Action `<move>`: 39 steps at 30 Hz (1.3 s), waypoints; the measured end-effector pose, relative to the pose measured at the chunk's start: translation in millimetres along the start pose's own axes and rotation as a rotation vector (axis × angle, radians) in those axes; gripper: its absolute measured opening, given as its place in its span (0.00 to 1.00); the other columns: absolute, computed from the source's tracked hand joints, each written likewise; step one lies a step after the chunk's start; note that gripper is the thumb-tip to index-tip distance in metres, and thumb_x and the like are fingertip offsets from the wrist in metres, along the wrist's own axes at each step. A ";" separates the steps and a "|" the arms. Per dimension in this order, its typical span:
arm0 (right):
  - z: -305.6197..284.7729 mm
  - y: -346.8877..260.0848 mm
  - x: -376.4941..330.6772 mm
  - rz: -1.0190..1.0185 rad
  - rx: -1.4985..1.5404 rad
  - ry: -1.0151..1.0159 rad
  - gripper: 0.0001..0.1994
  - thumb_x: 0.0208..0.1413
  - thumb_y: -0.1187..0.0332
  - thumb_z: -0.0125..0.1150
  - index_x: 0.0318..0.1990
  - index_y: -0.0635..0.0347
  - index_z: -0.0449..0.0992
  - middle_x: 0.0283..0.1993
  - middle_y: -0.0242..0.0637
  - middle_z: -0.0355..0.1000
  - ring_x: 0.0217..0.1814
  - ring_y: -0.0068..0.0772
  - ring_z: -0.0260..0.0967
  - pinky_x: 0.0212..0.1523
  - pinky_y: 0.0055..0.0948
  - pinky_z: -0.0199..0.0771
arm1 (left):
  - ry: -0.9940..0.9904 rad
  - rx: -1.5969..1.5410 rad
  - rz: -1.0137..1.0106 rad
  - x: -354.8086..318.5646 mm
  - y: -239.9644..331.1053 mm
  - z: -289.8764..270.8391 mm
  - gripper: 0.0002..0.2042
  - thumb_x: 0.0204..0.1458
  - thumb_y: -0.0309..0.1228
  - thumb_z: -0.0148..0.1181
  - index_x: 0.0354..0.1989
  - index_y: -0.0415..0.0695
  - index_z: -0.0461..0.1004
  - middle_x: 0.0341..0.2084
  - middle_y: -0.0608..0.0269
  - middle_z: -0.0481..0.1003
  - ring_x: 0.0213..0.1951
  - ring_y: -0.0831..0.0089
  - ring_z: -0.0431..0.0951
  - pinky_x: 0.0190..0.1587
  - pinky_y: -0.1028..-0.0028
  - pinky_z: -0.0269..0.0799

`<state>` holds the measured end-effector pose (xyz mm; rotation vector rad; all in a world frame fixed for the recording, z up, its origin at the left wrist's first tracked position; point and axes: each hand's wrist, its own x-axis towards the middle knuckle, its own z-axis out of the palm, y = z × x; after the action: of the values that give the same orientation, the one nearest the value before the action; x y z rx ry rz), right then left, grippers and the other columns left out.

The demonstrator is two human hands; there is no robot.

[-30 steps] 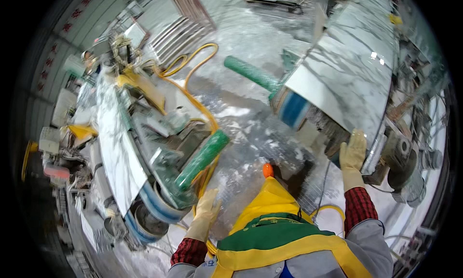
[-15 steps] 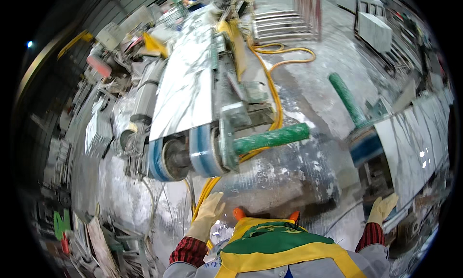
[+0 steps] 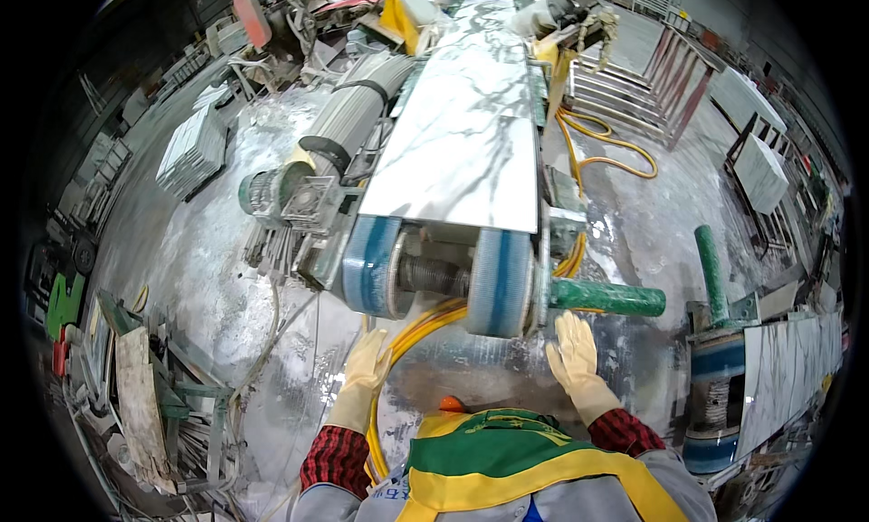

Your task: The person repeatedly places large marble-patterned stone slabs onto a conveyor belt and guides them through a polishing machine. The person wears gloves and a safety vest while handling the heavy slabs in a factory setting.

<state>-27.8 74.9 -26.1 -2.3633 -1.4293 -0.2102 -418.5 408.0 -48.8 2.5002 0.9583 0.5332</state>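
Observation:
My left hand [image 3: 368, 361], in a cream rubber glove, is held out empty with its fingers stretched, just short of the blue-and-white belt [image 3: 369, 268] on the conveyor's near left end. Gloved the same way, my right hand [image 3: 573, 352] is open with fingers spread, below a green roller [image 3: 608, 297] that juts right from the conveyor. A white marble-patterned slab [image 3: 453, 151] with grey veins lies lengthwise on the conveyor, its near edge just behind the two belts. Neither hand appears to touch the slab.
A second slab [image 3: 789, 377] rests on another conveyor at right, with an upright green roller [image 3: 711, 273] by it. Yellow hoses [image 3: 412, 332] run along the floor beneath the first conveyor. Stacked slabs [image 3: 192, 151] stand left; scrap boards [image 3: 140, 395] lie lower left.
My view has turned right, so the conveyor and slab now stand nearly straight ahead. My right hand has swung from beside the right-hand conveyor to the front of this one.

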 end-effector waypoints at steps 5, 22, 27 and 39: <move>23.6 -39.9 111.5 -0.127 0.021 0.053 0.33 0.67 0.66 0.68 0.77 0.66 0.69 0.80 0.58 0.68 0.83 0.61 0.64 0.86 0.54 0.56 | 0.036 -0.052 -0.006 9.6 -15.5 -7.0 0.25 0.64 0.34 0.71 0.69 0.42 0.78 0.65 0.41 0.81 0.67 0.39 0.79 0.74 0.50 0.73; 93.9 -41.2 302.3 -0.051 -0.054 0.085 0.28 0.70 0.60 0.63 0.74 0.62 0.75 0.78 0.56 0.70 0.82 0.60 0.64 0.85 0.56 0.57 | 0.155 0.067 -0.049 77.5 -60.9 -86.3 0.23 0.68 0.27 0.64 0.71 0.40 0.77 0.67 0.38 0.79 0.69 0.38 0.77 0.73 0.49 0.72; 83.2 -48.6 298.1 -0.021 -0.005 0.107 0.27 0.70 0.61 0.63 0.71 0.64 0.77 0.75 0.60 0.73 0.78 0.64 0.69 0.85 0.59 0.59 | 0.064 0.059 0.069 173.1 -20.2 -79.6 0.27 0.68 0.27 0.65 0.76 0.41 0.72 0.69 0.38 0.76 0.70 0.35 0.74 0.75 0.46 0.68; 72.4 -54.7 297.7 0.058 0.057 0.152 0.25 0.64 0.59 0.66 0.66 0.61 0.81 0.71 0.50 0.77 0.77 0.54 0.69 0.83 0.52 0.61 | 0.001 0.293 0.314 358.4 -20.8 -21.8 0.31 0.69 0.41 0.65 0.78 0.46 0.70 0.75 0.39 0.70 0.76 0.36 0.67 0.80 0.42 0.57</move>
<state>60.9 370.6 13.0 -2.2860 -1.2782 -0.3222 -192.7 676.1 31.8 2.9396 0.6858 0.5179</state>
